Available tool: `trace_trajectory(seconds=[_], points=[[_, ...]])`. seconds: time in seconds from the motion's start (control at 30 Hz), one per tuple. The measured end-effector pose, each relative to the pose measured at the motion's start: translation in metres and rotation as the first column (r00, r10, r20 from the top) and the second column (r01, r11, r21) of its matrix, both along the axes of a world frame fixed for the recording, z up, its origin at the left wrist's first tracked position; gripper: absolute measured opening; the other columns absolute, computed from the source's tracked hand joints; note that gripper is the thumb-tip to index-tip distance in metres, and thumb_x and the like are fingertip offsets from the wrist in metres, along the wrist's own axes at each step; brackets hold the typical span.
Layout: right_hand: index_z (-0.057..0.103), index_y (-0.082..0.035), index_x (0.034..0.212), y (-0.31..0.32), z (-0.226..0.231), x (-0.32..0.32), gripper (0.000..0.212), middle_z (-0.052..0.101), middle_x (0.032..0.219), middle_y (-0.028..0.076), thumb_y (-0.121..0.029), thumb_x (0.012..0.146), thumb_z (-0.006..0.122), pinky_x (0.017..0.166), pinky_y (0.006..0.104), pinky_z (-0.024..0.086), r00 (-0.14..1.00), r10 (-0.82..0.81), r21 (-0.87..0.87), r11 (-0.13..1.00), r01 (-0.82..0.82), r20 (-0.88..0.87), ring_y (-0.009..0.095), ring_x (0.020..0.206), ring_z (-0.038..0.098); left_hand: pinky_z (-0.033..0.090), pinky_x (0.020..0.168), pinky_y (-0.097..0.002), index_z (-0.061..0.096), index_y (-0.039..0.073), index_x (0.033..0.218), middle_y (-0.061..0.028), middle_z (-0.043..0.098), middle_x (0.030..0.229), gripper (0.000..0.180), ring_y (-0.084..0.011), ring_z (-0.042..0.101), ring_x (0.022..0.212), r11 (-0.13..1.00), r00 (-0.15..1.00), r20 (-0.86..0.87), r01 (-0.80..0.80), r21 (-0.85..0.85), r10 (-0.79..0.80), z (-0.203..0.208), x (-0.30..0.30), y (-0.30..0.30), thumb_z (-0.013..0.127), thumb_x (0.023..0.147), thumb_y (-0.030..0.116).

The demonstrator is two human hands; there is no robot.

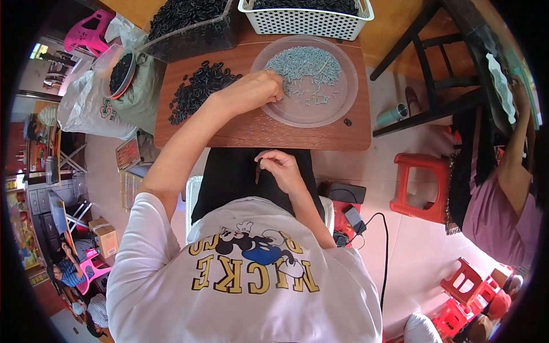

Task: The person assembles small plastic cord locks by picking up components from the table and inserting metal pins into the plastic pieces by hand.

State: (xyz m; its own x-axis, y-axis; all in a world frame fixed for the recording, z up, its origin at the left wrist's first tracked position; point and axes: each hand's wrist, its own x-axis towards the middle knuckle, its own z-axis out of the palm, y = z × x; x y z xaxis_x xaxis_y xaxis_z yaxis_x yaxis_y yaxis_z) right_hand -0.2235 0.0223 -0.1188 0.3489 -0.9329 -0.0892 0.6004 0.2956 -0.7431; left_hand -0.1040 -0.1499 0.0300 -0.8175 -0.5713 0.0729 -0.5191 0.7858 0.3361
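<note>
My left hand (pixel 254 92) reaches over the left rim of a round, clear plastic tray (pixel 349 106). Its fingers are pinched together beside a heap of small silvery pins (pixel 306 66); whatever lies between them is hidden. Over my lap, just off the table's front edge, my right hand (pixel 281 170) is closed with thumb and finger around a small, dark, narrow piece (pixel 258 171), too small to make out clearly. A pile of small black oval pieces (pixel 200 88) lies on the wooden table (pixel 229 134) left of the tray.
At the table's back stand a clear bin (pixel 194 43) and a white perforated basket (pixel 309 23), both filled with black pieces. Sacks (pixel 86 108) crowd the left side. A dark wooden frame (pixel 429 63), a red stool (pixel 420 186) and another person (pixel 497 206) are at right.
</note>
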Motion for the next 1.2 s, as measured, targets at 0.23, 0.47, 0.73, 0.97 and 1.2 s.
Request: trace_trajectory(seconds=[0.23,0.47,0.73,0.97,1.2], points=[[0.062,0.0,0.09,0.0,0.005,-0.001,0.009,0.063,0.096,0.011,0.004,0.083,0.058,0.074,0.025,0.047,0.999,0.015,0.001,1.0,-0.015,-0.035,0.013,0.081,0.058,0.046,0.071,-0.0388,0.056,-0.003,0.069,-0.0128,0.056,0.079,0.005,-0.0319,0.057,0.086,0.998,0.999,0.014,-0.032,0.051,0.031,-0.004,0.001,-0.003,0.059,0.07,0.001],[0.061,0.001,0.092,0.003,0.002,0.0,0.009,0.064,0.095,0.01,0.003,0.083,0.058,0.073,0.0236,0.046,0.999,0.032,0.018,0.999,-0.032,-0.004,0.011,0.078,0.057,0.047,0.071,-0.0367,0.057,-0.004,0.079,-0.0144,0.06,0.082,0.007,-0.03,0.059,0.083,0.986,0.989,-0.136,-0.031,0.166,0.054,0.005,0.009,0.0,0.06,0.073,-0.003],[0.062,0.001,0.092,0.002,0.0,0.0,0.008,0.063,0.083,0.005,-0.001,0.085,0.059,0.068,0.0224,0.046,0.999,0.031,0.074,0.997,-0.029,-0.026,0.01,0.074,0.056,0.05,0.071,-0.0315,0.065,-0.004,0.093,-0.0133,0.067,0.084,0.018,-0.0224,0.064,0.078,0.895,0.928,-0.227,-0.185,0.405,0.294,0.018,0.005,0.011,0.063,0.077,0.003],[0.063,0.0,0.092,0.006,0.004,0.004,0.008,0.063,0.084,0.004,-0.003,0.085,0.061,0.068,0.021,0.045,0.999,0.018,0.065,0.998,-0.015,-0.047,0.008,0.073,0.055,0.05,0.07,-0.0311,0.066,-0.005,0.091,-0.0134,0.068,0.081,0.016,-0.0189,0.065,0.075,0.847,0.906,-0.218,-0.223,0.483,0.363,0.015,0.009,0.017,0.063,0.078,0.003],[0.063,0.0,0.092,0.008,0.005,0.004,0.008,0.063,0.084,0.003,-0.004,0.085,0.061,0.068,0.0215,0.046,0.997,0.038,0.064,0.997,-0.033,-0.067,0.008,0.072,0.055,0.05,0.07,-0.0308,0.064,-0.005,0.093,-0.0108,0.067,0.078,0.015,-0.0161,0.064,0.073,0.817,0.907,-0.233,-0.174,0.549,0.35,0.003,0.011,0.016,0.059,0.081,0.002]])
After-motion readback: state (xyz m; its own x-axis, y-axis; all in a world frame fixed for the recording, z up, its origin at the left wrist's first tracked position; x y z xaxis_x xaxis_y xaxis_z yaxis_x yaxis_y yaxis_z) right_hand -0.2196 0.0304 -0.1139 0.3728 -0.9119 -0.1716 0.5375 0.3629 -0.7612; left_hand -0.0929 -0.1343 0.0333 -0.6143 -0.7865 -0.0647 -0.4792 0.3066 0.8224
